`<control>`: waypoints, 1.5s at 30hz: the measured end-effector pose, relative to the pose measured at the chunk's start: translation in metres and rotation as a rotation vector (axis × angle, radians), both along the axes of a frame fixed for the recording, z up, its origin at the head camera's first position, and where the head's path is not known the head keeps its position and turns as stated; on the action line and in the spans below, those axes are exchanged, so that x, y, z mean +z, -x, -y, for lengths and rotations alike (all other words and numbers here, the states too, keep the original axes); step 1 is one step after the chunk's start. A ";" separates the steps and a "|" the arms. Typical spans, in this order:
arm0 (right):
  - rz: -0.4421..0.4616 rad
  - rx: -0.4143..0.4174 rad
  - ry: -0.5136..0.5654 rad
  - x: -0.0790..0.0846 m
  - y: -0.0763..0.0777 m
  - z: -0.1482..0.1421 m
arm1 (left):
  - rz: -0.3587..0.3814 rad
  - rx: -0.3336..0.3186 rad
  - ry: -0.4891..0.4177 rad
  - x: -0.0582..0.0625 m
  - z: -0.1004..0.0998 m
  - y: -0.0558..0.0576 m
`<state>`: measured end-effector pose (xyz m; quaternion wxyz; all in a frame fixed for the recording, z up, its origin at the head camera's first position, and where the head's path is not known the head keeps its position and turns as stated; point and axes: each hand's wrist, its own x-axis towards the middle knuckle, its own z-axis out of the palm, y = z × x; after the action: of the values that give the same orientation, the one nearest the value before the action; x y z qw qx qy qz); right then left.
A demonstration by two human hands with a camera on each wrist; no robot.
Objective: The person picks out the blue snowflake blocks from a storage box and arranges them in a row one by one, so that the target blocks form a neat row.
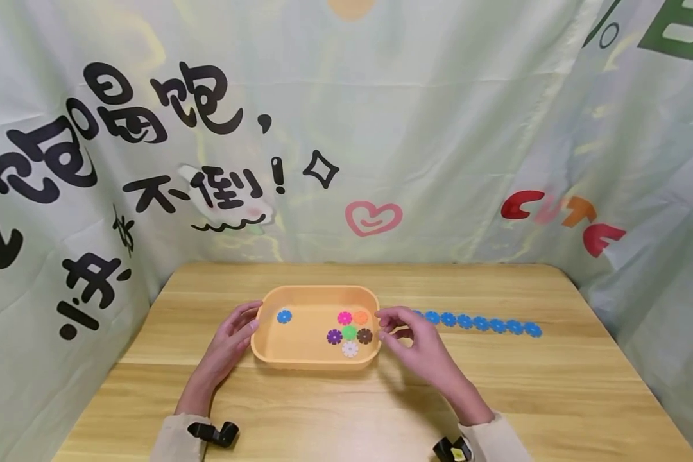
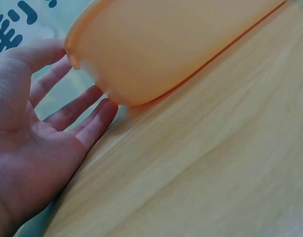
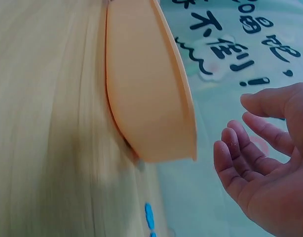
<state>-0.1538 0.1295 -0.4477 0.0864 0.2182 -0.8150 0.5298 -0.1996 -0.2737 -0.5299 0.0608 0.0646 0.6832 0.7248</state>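
An orange plastic tray (image 1: 306,366) stands on the table. In it lie several notched flower-shaped discs: a blue disc (image 1: 285,316) on the left, and to the right a pink disc (image 1: 344,317), an orange disc (image 1: 360,317), a purple disc (image 1: 334,337), a green disc (image 1: 349,332), a brown disc (image 1: 365,335) and a white disc (image 1: 350,349). My left hand (image 1: 231,340) touches the tray's left end with fingertips and thumb, fingers loosely extended. Beside the right end is my right hand (image 1: 418,343), fingers slightly bent; the right wrist view shows it apart from the tray (image 3: 146,84), holding nothing.
A row of blue discs (image 1: 481,324) lies on the wooden table (image 1: 323,410) to the right of the tray, partly behind the right hand. A printed cloth (image 1: 439,160) hangs behind the table and along its sides. Each wrist carries a small black device (image 1: 213,434).
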 end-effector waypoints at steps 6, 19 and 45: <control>0.024 0.029 -0.030 0.005 0.006 0.021 | -0.002 0.001 0.004 0.001 0.000 0.001; 0.065 0.139 -0.061 -0.003 0.026 0.067 | 0.013 0.013 0.008 0.000 0.001 0.001; 0.117 0.181 -0.203 -0.008 0.076 0.142 | 0.016 0.010 0.018 0.004 -0.002 0.001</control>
<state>-0.2296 -0.0125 -0.4558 -0.0320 0.2670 -0.8451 0.4621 -0.2001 -0.2720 -0.5264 0.0631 0.0547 0.6894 0.7195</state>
